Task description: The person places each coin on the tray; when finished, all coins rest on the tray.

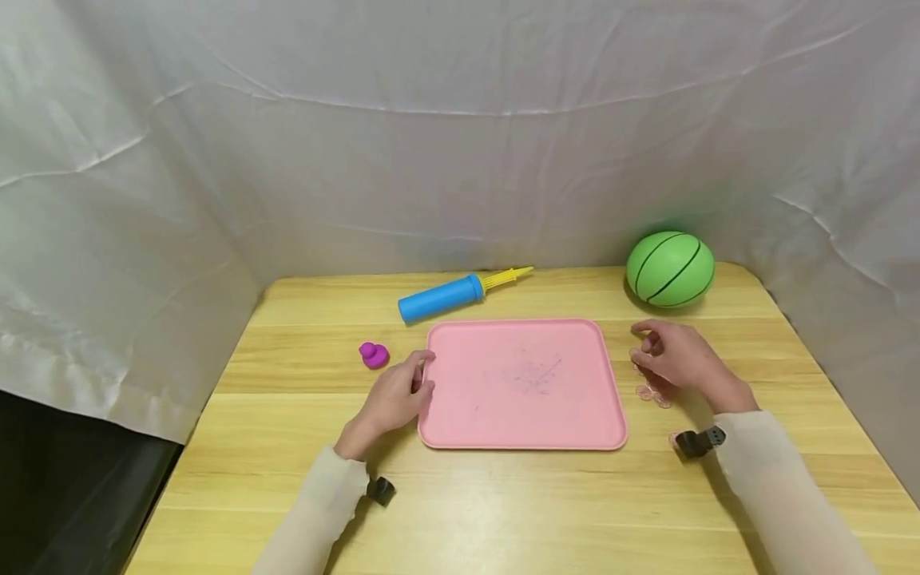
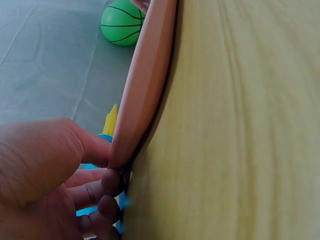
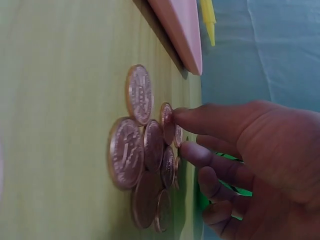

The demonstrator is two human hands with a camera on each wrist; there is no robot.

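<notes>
A small heap of thin copper-coloured metal coins (image 3: 147,152) lies flat on the pale wooden table (image 1: 503,511), just right of the flat pink plastic tray (image 1: 522,383) and near its right edge; the coins overlap one another. The right hand (image 1: 679,358) hovers over the heap with fingers curled, thumb and forefinger closing on the rim of one small coin (image 3: 167,121) at the heap's edge; the pinch looks begun rather than secure. The left hand (image 1: 397,393) rests at the tray's left edge, thumb above the rim and fingertips (image 2: 111,181) tucked beneath it, so it grips the tray. The coins are probably stiff, light, smooth and slippery, lying too flat to grasp from above; a raised or overlapping edge seems the best place to take hold. At the far side lie a blue cylindrical air pump with a yellow nozzle (image 1: 446,295) and a green rubber ball with black lines (image 1: 670,269); a small magenta toy duck (image 1: 374,354) sits left of the tray.
</notes>
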